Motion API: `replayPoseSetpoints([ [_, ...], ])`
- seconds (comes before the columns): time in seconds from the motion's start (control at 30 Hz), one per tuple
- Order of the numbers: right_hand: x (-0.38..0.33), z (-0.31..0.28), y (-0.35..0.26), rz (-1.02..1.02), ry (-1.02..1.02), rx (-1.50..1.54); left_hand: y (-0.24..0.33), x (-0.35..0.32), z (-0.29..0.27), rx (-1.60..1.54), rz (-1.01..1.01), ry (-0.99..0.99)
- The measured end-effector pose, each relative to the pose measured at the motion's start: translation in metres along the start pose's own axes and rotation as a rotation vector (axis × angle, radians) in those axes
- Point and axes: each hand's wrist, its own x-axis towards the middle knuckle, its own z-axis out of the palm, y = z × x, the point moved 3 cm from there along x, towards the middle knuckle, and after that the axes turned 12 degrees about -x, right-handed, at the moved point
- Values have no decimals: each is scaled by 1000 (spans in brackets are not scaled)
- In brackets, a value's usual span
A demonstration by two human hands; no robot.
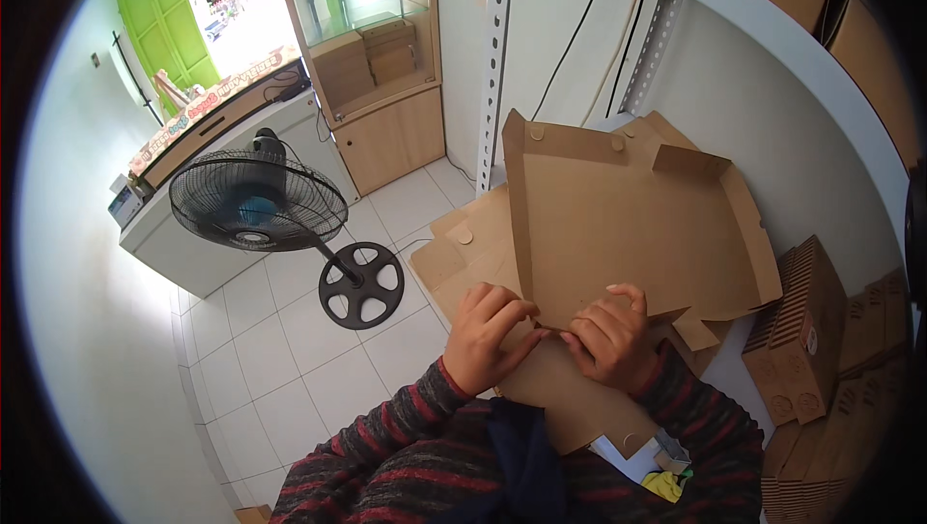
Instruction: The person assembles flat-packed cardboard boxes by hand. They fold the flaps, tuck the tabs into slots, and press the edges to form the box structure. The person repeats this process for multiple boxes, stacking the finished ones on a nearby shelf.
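A brown cardboard box (pixel 628 225), partly folded, lies in front of me with its left and right walls raised. Its near panel (pixel 579 394) slopes toward my body. My left hand (pixel 488 336) pinches the folded edge at the near left corner, thumb and fingers pressed together. Close beside it, my right hand (pixel 610 339) has its fingers curled on the same near edge, with the thumb pointing at the left hand. Cut tabs show at the near right corner. Under the box lies another flat cardboard sheet (pixel 473 239), sticking out on the left.
Printed cardboard boxes (pixel 797 336) stand at the right, with a stack of folded cardboard (pixel 840 427) nearer me. A metal shelf post (pixel 494 60) rises behind the box. On the tiled floor at the left is a standing fan (pixel 259 205); a glass-front cabinet (pixel 372 70) stands farther back.
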Motion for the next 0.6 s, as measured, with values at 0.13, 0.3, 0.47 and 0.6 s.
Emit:
replayPoseSetpoints([
  [0.13, 0, 2, 1, -8, 6, -12, 2, 8, -9, -140, -116, 75],
  [0.3, 2, 1, 1, 3, 24, -10, -27, 22, -31, -50, -253, 210],
  [0.47, -1, 6, 2, -11, 18, -43, -43, 32, -30, -146, -326, 87],
  [0.6, 1, 5, 1, -36, 43, -61, -51, 28, -26, -175, -360, 106],
])
